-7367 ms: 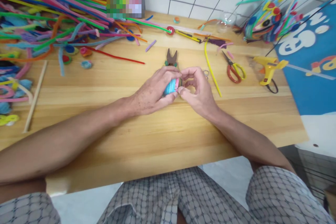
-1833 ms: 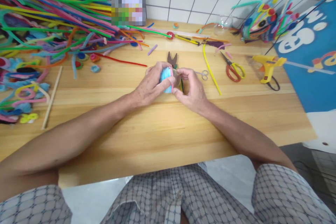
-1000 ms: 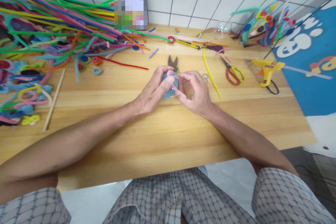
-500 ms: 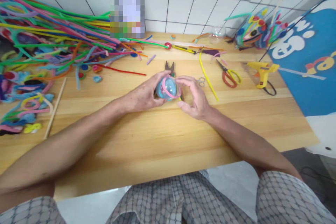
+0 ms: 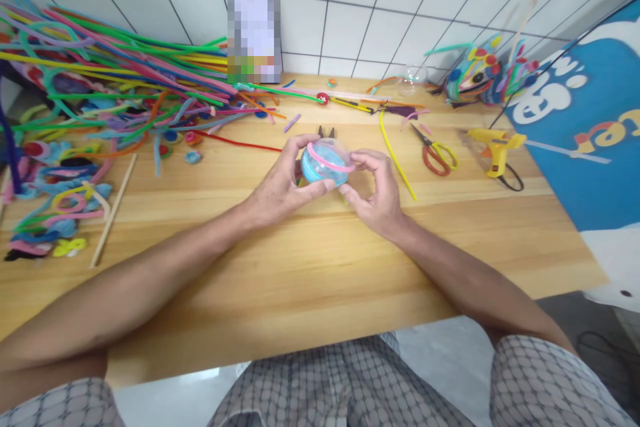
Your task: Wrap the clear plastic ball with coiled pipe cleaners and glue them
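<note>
Between my hands is a clear plastic ball (image 5: 327, 161) with light blue pipe cleaner around its lower part. A pink pipe cleaner (image 5: 325, 160) curves across its front. My left hand (image 5: 287, 180) grips the ball from the left, thumb along its lower front. On the right, my right hand (image 5: 373, 190) pinches the pink pipe cleaner's end against the ball's side. Just behind the ball, the dark jaws of pliers (image 5: 327, 131) show; the rest of them is hidden.
Many coloured pipe cleaners (image 5: 150, 63) heap at the left, beside a wooden stick (image 5: 114, 210). Scissors (image 5: 435, 152) and a yellow glue gun (image 5: 497, 147) lie right, near a yellow pipe cleaner (image 5: 397, 160). Decorated colourful figures (image 5: 473, 77) and another clear ball (image 5: 414, 79) stand behind.
The ball has turned in my hands, so the pink pipe cleaner now runs more level across it. My left thumb has moved rightward over its front. The view has shifted slightly.
</note>
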`<state>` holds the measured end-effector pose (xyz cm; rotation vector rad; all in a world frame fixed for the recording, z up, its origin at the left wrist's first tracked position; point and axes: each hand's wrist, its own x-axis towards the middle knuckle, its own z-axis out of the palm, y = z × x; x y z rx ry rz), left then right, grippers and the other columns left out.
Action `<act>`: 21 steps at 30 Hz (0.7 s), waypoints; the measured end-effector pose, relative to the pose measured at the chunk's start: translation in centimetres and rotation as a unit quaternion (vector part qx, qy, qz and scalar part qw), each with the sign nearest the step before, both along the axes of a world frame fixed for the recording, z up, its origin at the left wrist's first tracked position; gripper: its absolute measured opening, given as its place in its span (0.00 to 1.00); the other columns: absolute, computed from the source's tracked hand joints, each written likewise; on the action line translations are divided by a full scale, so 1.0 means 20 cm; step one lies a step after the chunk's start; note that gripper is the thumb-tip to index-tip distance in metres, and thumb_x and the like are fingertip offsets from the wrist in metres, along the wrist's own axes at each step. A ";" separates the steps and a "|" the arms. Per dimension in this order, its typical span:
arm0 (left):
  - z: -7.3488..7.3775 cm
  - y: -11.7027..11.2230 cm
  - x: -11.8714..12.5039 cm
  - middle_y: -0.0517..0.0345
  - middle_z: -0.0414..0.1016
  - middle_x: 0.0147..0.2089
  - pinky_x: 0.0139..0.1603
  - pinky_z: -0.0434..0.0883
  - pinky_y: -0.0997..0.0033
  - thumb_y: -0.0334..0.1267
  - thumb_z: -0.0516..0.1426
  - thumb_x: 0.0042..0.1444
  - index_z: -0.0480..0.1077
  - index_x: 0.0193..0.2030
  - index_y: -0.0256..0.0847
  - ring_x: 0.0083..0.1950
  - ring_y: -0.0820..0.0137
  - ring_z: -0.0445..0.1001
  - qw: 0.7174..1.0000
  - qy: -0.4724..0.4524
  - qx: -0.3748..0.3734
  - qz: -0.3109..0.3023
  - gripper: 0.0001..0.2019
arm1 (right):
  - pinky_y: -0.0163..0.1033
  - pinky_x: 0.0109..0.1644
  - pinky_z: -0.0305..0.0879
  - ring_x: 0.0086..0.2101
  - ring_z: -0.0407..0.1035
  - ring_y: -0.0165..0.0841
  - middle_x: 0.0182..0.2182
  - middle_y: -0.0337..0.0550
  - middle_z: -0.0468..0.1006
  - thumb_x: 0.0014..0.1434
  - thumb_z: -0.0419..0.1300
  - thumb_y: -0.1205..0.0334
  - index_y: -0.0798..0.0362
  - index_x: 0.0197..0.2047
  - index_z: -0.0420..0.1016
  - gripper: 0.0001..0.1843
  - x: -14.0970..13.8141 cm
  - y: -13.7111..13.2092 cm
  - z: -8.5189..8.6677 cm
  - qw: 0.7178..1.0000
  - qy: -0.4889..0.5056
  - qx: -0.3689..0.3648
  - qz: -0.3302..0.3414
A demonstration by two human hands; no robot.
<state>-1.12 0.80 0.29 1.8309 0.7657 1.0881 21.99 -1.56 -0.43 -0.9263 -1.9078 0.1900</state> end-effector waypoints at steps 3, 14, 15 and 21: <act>0.02 -0.02 0.03 0.44 0.73 0.70 0.66 0.78 0.52 0.59 0.62 0.69 0.60 0.68 0.49 0.68 0.57 0.77 0.997 -0.057 -0.051 -0.016 0.29 | 0.65 0.59 0.76 0.58 0.73 0.52 0.59 0.53 0.76 0.63 0.72 0.52 0.42 0.68 0.66 0.34 0.00 0.00 0.00 1.000 -0.008 0.024 -0.001; 0.00 -0.02 -0.02 0.48 0.79 0.57 0.57 0.78 0.57 0.61 0.63 0.66 0.70 0.60 0.42 0.55 0.61 0.80 0.991 0.057 0.020 0.122 0.27 | 0.64 0.60 0.77 0.59 0.73 0.51 0.59 0.53 0.78 0.66 0.70 0.50 0.43 0.67 0.68 0.30 -0.01 -0.01 -0.04 0.999 -0.030 -0.025 -0.023; -0.01 -0.01 -0.01 0.49 0.80 0.56 0.56 0.78 0.59 0.61 0.64 0.65 0.69 0.58 0.42 0.53 0.63 0.80 0.991 0.048 0.012 0.126 0.27 | 0.63 0.60 0.77 0.59 0.74 0.51 0.59 0.53 0.78 0.66 0.70 0.50 0.43 0.67 0.68 0.30 -0.01 -0.01 -0.04 0.999 -0.032 -0.032 -0.024; -0.06 0.00 -0.02 0.53 0.77 0.50 0.54 0.78 0.59 0.58 0.65 0.66 0.70 0.52 0.43 0.51 0.64 0.78 0.983 0.050 0.093 0.148 0.22 | 0.58 0.55 0.80 0.56 0.75 0.49 0.56 0.52 0.79 0.66 0.70 0.54 0.43 0.65 0.70 0.27 -0.02 -0.01 -0.03 0.999 -0.045 -0.011 -0.025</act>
